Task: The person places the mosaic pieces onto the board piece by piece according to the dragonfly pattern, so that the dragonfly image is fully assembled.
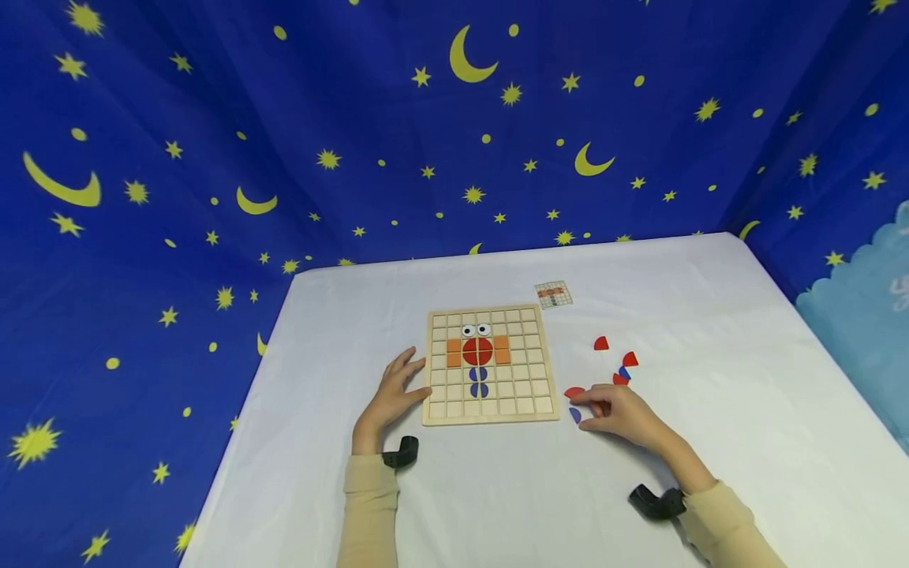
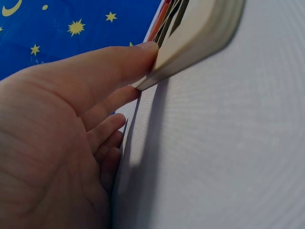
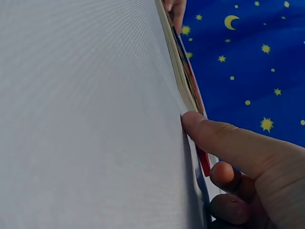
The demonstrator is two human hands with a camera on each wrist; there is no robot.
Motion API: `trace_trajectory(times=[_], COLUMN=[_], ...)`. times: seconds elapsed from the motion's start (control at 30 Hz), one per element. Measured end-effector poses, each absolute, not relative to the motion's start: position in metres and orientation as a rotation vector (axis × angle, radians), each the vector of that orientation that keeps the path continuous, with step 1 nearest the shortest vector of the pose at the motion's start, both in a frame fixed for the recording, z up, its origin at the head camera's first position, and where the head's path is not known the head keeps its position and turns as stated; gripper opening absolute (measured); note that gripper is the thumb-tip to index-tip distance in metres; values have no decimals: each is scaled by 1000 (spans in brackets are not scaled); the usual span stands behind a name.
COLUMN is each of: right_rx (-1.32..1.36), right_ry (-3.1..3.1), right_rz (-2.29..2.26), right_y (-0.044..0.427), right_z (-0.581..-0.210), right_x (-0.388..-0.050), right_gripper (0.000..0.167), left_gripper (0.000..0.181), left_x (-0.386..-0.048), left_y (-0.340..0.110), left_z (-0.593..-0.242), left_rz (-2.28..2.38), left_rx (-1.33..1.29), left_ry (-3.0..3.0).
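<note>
A square wooden grid board (image 1: pixel 490 422) lies on the table, bearing a figure of two eye pieces (image 1: pixel 476 330), a red circle of quarter pieces (image 1: pixel 477 352), orange squares (image 1: pixel 502 350) and blue half-round pieces (image 1: pixel 479 383). My left hand (image 1: pixel 392 394) rests at its left side; thumb and fingertips touch the edge, fingers loosely extended. Off the board's lower right, my right hand (image 1: pixel 619 412) is low over the table, thumb and index finger apart. Its index fingertip touches a red quarter piece (image 1: pixel 573 391); the thumb tip is beside a blue half-round piece (image 1: pixel 574 415).
Right of the board lie a loose red quarter piece (image 1: pixel 601 343), another red one (image 1: pixel 630 359), a blue piece (image 1: pixel 624 372) and a partly covered red piece (image 1: pixel 620 380). A small pattern card (image 1: pixel 553 294) lies beyond the board's far right corner. Starry blue cloth (image 1: pixel 398 142) hangs behind.
</note>
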State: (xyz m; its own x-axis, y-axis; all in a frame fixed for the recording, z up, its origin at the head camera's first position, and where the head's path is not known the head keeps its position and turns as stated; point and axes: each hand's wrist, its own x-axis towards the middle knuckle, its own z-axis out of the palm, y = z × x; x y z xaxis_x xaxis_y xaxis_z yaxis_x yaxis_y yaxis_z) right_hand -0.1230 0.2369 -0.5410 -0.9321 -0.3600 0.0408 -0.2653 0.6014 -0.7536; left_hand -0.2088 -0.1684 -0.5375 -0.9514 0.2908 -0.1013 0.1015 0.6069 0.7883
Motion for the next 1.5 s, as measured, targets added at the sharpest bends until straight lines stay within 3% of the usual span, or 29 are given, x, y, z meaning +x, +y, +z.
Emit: trace_trajectory(times=[0.67, 1.5], right_rx=[-517, -783], right_ry=[2701, 2830], right_rz=[-1310, -1071], right_y=[222, 113], right_z=[-538, -535], right_x=[-132, -156], right_gripper=[25, 25], left_gripper=[61, 60], left_x=[-209, -209], left_y=[-170, -169], left_z=[-542, -540], left_rz=[1259, 1272], left_rx=[327, 332], left_ry=[2620, 2616])
